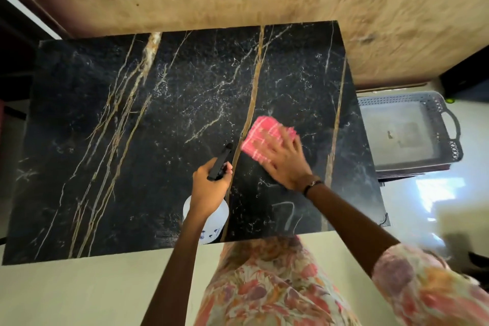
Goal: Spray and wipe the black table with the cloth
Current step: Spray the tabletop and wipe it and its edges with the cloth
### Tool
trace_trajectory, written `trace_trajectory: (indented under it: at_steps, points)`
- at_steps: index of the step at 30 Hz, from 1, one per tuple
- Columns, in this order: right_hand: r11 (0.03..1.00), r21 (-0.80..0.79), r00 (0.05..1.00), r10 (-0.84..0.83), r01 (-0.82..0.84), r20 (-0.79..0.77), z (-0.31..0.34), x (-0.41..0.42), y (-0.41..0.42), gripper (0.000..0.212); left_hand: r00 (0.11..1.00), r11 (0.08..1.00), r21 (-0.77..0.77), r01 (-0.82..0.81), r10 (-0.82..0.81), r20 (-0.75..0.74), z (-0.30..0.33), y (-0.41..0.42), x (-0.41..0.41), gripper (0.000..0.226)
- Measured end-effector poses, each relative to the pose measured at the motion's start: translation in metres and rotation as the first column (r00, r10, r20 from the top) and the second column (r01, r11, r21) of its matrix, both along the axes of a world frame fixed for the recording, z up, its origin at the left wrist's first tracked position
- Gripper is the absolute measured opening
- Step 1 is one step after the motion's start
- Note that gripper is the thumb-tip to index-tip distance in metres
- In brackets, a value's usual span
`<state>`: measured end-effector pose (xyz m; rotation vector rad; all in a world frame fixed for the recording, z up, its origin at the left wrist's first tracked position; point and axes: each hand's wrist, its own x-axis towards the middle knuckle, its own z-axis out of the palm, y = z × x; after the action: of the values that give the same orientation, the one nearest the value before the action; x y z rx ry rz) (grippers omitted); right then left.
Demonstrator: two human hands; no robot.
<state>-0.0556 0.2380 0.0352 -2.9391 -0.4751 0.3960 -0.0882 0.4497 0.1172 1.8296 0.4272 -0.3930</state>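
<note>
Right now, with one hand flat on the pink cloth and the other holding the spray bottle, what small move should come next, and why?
Probably slide the pink cloth leftward across the black table. The right hand presses it flat near the table's right part, while the wide left part lies beyond it. The left hand can keep the spray bottle upright.

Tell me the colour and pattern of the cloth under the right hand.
Pink with thin white checked lines, the cloth; seen in the head view.
</note>
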Motion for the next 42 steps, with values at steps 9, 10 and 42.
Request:
trace_trajectory:
  at_steps: [9, 10, 42]
  points:
    - [0.977, -0.063, 0.977, 0.206, -0.203, 0.058, -0.005, -0.105, -0.096, 0.052, 1.0, 1.0, 0.015, 0.027, -0.027, 0.001, 0.005, -0.005, -0.017, 0.007]
    - [0.993, -0.054, 0.994, 0.104, -0.102, 0.042, -0.004, -0.094, -0.096, 0.052, 1.0, 0.999, 0.013, 0.031, -0.031, 0.0, 0.005, -0.005, -0.019, 0.007]
    - [0.968, -0.011, 0.968, 0.25, -0.25, -0.009, -0.008, -0.19, -0.181, 0.054, 0.998, 0.998, 0.013, 0.062, -0.061, -0.021, 0.014, -0.117, -0.061, 0.019]
